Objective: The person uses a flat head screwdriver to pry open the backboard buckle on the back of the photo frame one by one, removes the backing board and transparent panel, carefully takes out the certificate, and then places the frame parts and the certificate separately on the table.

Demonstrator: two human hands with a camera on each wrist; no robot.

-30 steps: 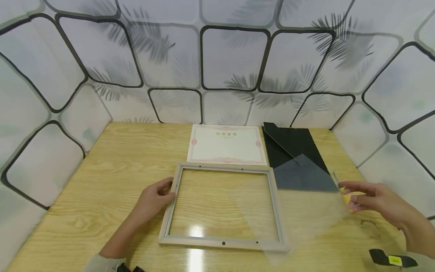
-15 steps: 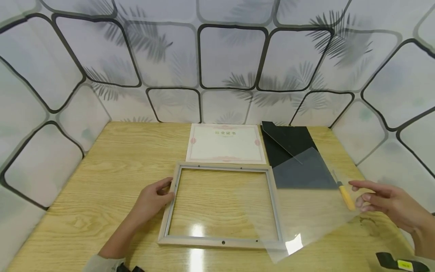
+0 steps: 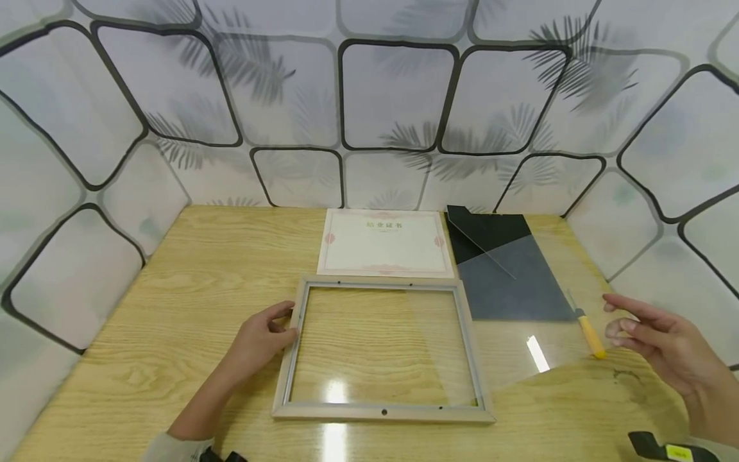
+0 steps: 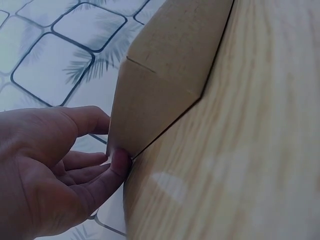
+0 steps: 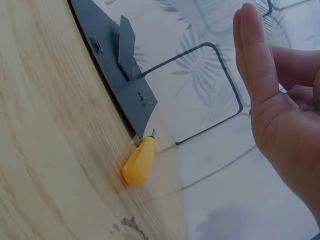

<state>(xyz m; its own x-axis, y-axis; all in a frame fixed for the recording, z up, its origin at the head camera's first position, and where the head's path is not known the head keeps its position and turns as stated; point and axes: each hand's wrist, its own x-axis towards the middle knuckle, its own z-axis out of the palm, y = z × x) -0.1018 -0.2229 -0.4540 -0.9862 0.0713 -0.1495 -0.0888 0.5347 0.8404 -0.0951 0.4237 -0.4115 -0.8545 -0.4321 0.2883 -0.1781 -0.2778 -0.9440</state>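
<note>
A pale wooden picture frame (image 3: 329, 410) lies flat on the table in the head view. My left hand (image 3: 260, 333) grips its left side; the left wrist view has the thumb at the lower edge of the frame's side (image 4: 155, 95) and the index finger higher up. To the right, my right hand (image 3: 664, 340) holds a clear sheet (image 3: 538, 354) by its right side, finger and thumb close together. The sheet is tilted, overlapping the frame's right part and the black backing board (image 3: 485, 234). In the right wrist view, the hand's fingers (image 5: 255, 55) point up.
A yellow-handled screwdriver (image 3: 591, 337) lies beside the backing board, near the right hand. The board has a stand leg (image 5: 127, 50) sticking up from it. Behind the frame lies a printed certificate (image 3: 387, 247). Patterned cloth walls (image 3: 398, 96) enclose the table's back and sides.
My right hand has moved right and slightly up, and the clear sheet has shifted with it, covering more of the backing board and less of the frame. The left hand stays on the frame.
</note>
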